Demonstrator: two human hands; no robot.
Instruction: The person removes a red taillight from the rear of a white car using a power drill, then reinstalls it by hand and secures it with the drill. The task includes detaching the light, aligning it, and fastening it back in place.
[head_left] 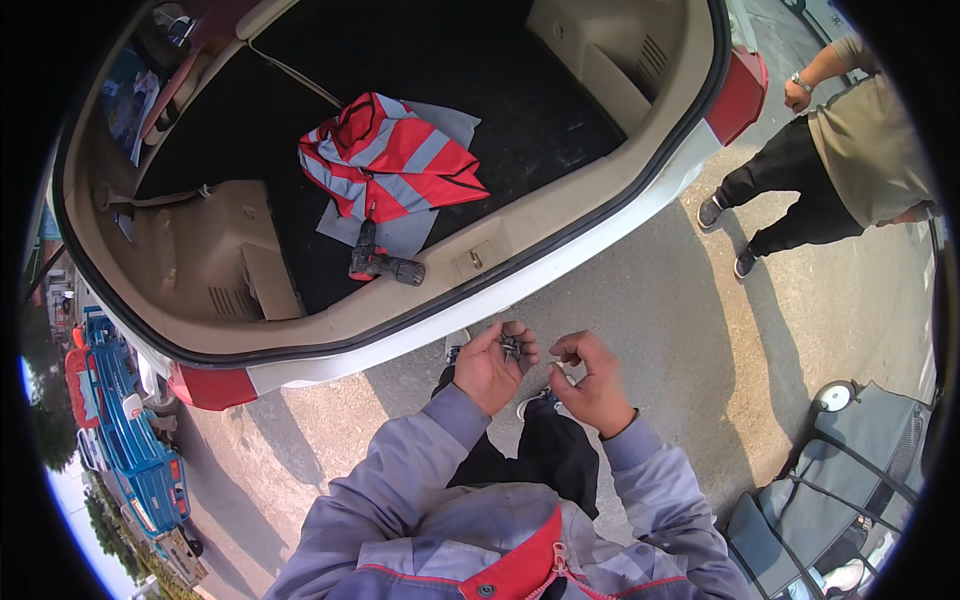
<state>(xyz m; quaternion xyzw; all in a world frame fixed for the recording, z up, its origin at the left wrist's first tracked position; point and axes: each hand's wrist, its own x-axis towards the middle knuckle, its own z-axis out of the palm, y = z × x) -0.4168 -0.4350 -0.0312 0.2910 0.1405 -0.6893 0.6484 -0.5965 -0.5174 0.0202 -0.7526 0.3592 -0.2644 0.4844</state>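
One grey jacket [430, 555]; left hand [487, 376] half-curled around small metal pieces [511, 348], uncountable; right hand [592, 388] alongside, fingers loosely bent, contents unclear. Beyond, in one open car boot [535, 130]: one drill [368, 262], one red vest [375, 155].

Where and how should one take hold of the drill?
Probably by the handle of the drill, from above, over the sill: this narrower part lies sideways between body and wider battery end, while the nose points away, toward the vest.
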